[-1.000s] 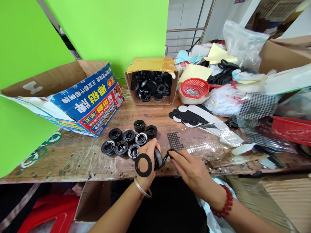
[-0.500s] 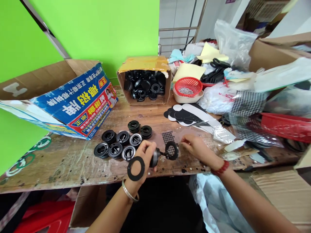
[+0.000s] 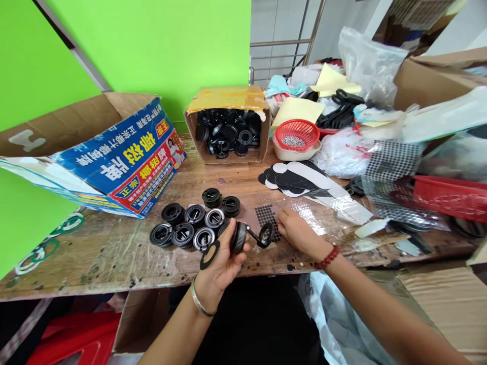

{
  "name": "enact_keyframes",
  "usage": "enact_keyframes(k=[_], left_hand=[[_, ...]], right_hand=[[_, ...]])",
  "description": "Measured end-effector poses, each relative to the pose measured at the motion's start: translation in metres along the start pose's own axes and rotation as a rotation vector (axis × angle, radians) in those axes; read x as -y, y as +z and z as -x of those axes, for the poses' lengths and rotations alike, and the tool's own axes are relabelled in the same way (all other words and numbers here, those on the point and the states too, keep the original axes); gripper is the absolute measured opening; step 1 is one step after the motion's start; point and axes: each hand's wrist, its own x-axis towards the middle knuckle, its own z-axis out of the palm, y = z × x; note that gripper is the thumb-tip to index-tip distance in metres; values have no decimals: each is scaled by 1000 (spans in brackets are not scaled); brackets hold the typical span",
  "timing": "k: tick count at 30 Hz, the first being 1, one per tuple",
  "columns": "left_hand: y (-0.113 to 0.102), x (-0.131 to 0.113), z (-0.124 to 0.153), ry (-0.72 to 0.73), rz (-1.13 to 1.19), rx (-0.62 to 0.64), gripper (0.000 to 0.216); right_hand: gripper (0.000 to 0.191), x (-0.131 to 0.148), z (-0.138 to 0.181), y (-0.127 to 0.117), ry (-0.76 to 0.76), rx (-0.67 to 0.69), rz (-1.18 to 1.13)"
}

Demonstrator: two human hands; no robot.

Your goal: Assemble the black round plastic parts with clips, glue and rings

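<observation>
My left hand (image 3: 224, 261) is wrapped round a black ribbed disc-shaped part (image 3: 239, 237). A short jointed arm sticks out of that part to the right and ends in a black ring (image 3: 266, 233). A flat black ring (image 3: 209, 255) lies against the base of my left thumb. My right hand (image 3: 293, 229) has its fingers pressed together at the right edge of a clear sheet of small black dots (image 3: 263, 213); what they pinch is hidden. Left of my hands, several round black parts (image 3: 183, 234) are grouped on the wooden table (image 3: 102, 253).
An open carton of black round parts (image 3: 230, 161) stands at the back. A blue carton (image 3: 125, 157) is at left. Black and white cut pieces (image 3: 294, 178), a red basket (image 3: 297, 133) and heaped plastic bags (image 3: 373, 61) crowd the right side.
My left hand has turned, bringing the part's ribbed side and my thumb into view. My right hand has moved left and down onto the edge of the dot sheet.
</observation>
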Motion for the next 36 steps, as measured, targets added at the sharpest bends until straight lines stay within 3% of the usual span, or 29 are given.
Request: enact_keyframes(k=[4, 8, 11, 14, 21, 28, 32, 36], left_hand=[[-4, 2, -4, -27, 15, 52, 28], [-7, 6, -4, -38, -15, 79, 32], [-4, 11, -3, -5, -36, 37, 31], [-2, 15, -3, 20, -62, 33, 31], [2, 18, 1, 3, -23, -6, 24], [7, 16, 3, -76, 83, -6, 27], [5, 23, -2, -47, 3, -12, 27], [3, 21, -1, 91, -88, 92, 26]], right_hand=[[16, 5, 10, -4, 1, -243, -217], [11, 34, 21, -34, -88, -417, -604], [10, 62, 25, -52, -159, -391, -682], [12, 76, 24, -52, -182, -376, -663], [13, 76, 21, -42, -202, -376, -557], [22, 86, 44, -32, -395, -518, -228], [29, 73, 53, -33, -393, -435, -308], [24, 29, 44, -42, -269, -327, -540]])
